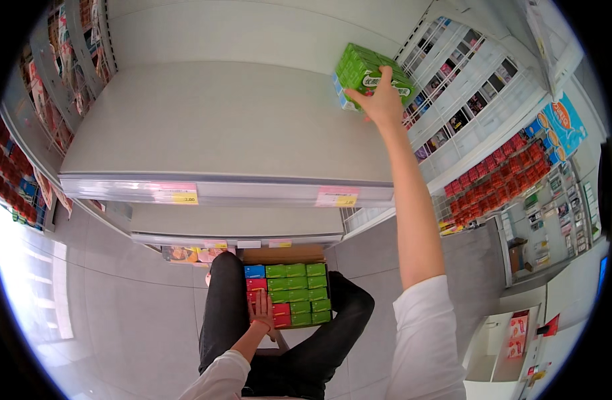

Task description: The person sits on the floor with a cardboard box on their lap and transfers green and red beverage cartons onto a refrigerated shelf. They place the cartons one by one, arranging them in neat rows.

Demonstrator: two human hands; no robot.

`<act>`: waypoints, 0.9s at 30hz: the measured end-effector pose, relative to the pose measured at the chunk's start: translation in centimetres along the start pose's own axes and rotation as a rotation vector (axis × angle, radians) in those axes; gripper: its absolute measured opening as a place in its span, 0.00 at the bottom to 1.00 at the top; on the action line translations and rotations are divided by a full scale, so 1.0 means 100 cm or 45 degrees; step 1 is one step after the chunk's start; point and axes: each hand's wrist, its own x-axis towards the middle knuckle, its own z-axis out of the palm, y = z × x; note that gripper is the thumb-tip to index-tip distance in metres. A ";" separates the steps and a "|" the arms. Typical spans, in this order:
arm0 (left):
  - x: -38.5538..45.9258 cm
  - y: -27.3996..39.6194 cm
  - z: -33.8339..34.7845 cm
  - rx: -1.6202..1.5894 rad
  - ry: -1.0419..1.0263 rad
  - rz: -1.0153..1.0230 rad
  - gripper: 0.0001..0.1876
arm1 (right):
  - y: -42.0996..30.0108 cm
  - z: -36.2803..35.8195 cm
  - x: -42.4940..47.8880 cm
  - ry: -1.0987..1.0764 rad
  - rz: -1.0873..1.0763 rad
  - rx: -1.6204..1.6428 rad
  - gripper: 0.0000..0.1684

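Observation:
My right hand (pixel 382 102) reaches out to the back right of the upper grey shelf (pixel 226 120). Its thumb and fingers are spread around the front of a block of green drink cartons (pixel 358 62), which stands against the back panel beside the wire side rack. Between my knees is an open cardboard box (pixel 281 255) packed with small cartons: green cartons (pixel 298 283) fill most of it, with red cartons (pixel 281 315) and a blue carton (pixel 255 271) along the left. My left hand (pixel 261 310) lies over red cartons at the box's left side; whether it grips one is unclear.
Price labels (pixel 176 193) line the upper shelf's front rail. Below sits a lower shelf (pixel 236 220), with packaged goods (pixel 186 254) beneath it. A white wire rack (pixel 461 85) with small packs closes the right side. Red packs (pixel 501 175) hang farther right.

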 end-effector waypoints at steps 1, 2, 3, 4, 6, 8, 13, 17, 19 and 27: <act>0.001 0.002 0.000 0.011 -0.010 -0.001 0.78 | 0.003 0.000 0.002 -0.024 -0.038 0.028 0.52; -0.001 0.004 -0.004 0.029 -0.019 -0.002 0.77 | 0.009 -0.003 0.004 -0.043 -0.070 0.057 0.53; -0.002 0.003 -0.005 0.048 -0.028 -0.002 0.77 | 0.014 -0.004 0.007 -0.060 -0.103 0.085 0.53; 0.005 -0.001 0.013 -0.049 0.077 -0.007 0.75 | 0.002 0.000 0.005 -0.030 -0.159 0.191 0.51; 0.002 -0.003 0.005 0.011 0.046 0.027 0.71 | -0.002 -0.011 -0.012 0.057 -0.191 0.351 0.45; 0.003 0.000 0.009 0.045 0.134 0.001 0.64 | -0.015 -0.023 -0.053 0.142 -0.326 0.823 0.33; 0.045 -0.005 0.081 0.250 1.318 -0.065 0.56 | 0.003 0.019 -0.209 0.145 -0.354 1.214 0.08; 0.026 -0.010 0.071 0.051 0.822 0.077 0.52 | 0.068 0.113 -0.338 -0.300 -0.254 0.640 0.10; 0.023 -0.015 0.067 0.034 0.782 0.107 0.52 | 0.112 0.157 -0.407 -0.622 -0.292 0.380 0.21; 0.006 -0.015 0.055 -0.248 0.920 0.108 0.55 | 0.153 0.185 -0.544 -0.897 0.191 -0.092 0.57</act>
